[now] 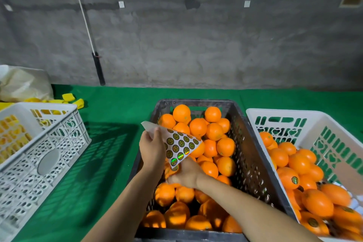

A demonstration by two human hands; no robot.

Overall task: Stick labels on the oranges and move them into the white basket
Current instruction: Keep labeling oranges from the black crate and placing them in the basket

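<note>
Green cloth [117, 108] covers the table against a rough grey wall [196, 45] hung with four posters, and on it stand three crates: a black crate [253, 155] heaped with oranges [198, 126] straight ahead, the white basket [253, 113] just to its right holding labelled oranges [288, 179], and another white crate [64, 137] well apart on the left with bare cloth between. My left hand [152, 147] pinches the one label sheet [180, 144] above the black crate, thumb curled over its top edge, while my right hand [186, 175] reaches under the sheet's lower corner down among the fruit; I cannot tell whether its fingers grip anything.

green cloth [117, 116] open leftward, black crate [253, 143] wall (tall) bars right
</note>
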